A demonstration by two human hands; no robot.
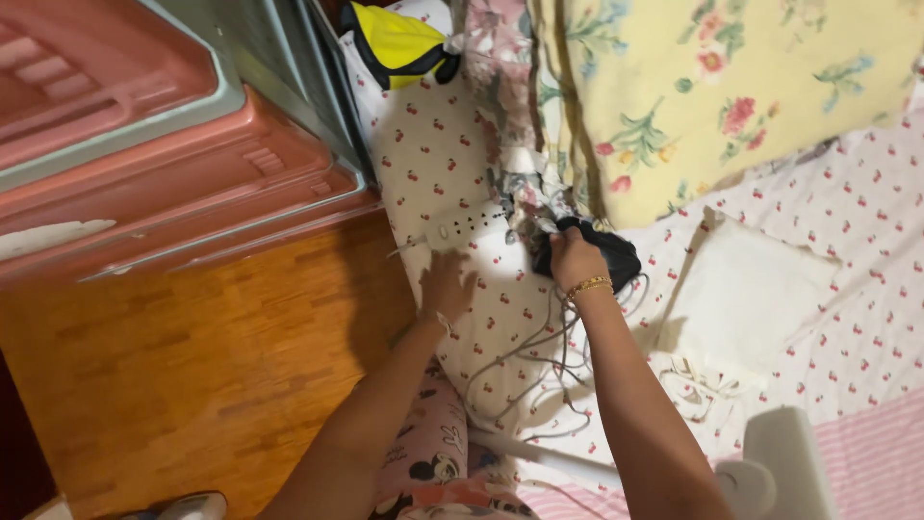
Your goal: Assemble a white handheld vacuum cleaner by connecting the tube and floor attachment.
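Note:
A white power strip lies on the cherry-print sheet near the bed's edge. My left hand rests flat on the sheet just below the strip, fingers spread, holding nothing. My right hand, with a gold bracelet at the wrist, grips a black bulky object right of the strip; what it is I cannot tell. Grey cables trail in loops from there down the sheet between my arms.
A yellow floral pillow leans at the top right. A white folded cloth lies right of my right arm. Pink plastic bins stack at the left above a wooden floor. A white object sits at the bottom right.

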